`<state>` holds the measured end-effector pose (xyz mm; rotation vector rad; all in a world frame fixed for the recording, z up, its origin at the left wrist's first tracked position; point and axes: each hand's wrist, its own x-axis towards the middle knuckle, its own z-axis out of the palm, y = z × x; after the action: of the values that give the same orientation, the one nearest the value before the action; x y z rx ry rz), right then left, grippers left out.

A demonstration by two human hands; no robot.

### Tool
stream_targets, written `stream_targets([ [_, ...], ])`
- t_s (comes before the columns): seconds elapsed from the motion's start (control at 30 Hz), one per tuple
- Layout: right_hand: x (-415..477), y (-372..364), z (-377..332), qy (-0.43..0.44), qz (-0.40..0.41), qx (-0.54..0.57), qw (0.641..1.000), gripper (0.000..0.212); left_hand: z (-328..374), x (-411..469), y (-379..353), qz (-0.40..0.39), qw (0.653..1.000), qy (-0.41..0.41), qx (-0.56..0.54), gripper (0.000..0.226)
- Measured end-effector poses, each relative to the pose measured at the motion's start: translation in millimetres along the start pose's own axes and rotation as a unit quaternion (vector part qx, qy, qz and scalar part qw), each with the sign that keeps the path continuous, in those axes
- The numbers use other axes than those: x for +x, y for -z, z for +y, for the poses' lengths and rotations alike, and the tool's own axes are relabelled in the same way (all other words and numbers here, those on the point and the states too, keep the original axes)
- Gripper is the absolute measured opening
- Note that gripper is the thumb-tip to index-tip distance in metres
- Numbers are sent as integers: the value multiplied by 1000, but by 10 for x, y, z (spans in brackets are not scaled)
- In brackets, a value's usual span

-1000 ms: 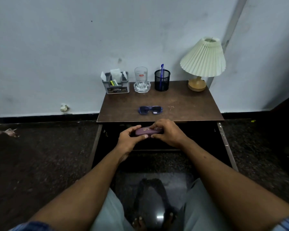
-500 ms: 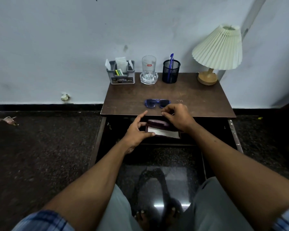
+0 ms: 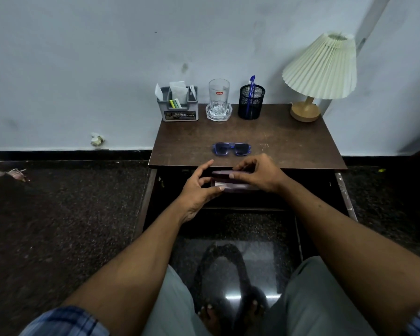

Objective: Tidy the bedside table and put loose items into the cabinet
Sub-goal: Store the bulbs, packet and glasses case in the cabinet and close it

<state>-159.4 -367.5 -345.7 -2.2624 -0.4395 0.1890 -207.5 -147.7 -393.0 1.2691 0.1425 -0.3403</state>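
A purple glasses case is held just in front of the bedside table, partly open, with a white cloth showing inside. My right hand grips its lid from the right, thumb on the lid's front edge. My left hand holds the case's left end, thumb under the base and index finger raised. Blue sunglasses lie folded on the tabletop just beyond the case. Below the hands the cabinet stands open and dark inside.
Along the table's back edge stand a grey organiser with papers and markers, a glass on a coaster, a black mesh pen cup and a pleated lamp. My knees and feet are on the dark floor below.
The case was held closed in both hands a second ago. It now stands partly open, with my right hand on the lid. The view has moved closer to the table.
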Motion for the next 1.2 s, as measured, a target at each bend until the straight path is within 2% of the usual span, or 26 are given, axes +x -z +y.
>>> stream_targets([
  [0.17,97,39,-48,-8,67,-10,998,8,24,-58,-12,-29,998,-10,46,93],
  [0.57,283,-41,-32,-20,68,-31,997,10,26,-58,-9,-22,998,-14,65,96],
  [0.73,513,-8,-21,-13,139,-74,987,7,14,-33,-14,-13,997,-19,73,96],
  [0.8,625,10,-14,-21,146,-136,980,16,10,-23,-18,-7,997,-19,75,97],
  [0.87,712,9,4,-33,116,-179,976,33,8,-9,-15,0,997,-16,74,97],
  [0.93,763,-18,14,-51,89,-191,976,38,-2,8,-8,6,997,-15,80,98],
  [1.2,757,-112,54,-75,110,-158,979,9,-39,78,-21,7,996,-26,87,99],
])
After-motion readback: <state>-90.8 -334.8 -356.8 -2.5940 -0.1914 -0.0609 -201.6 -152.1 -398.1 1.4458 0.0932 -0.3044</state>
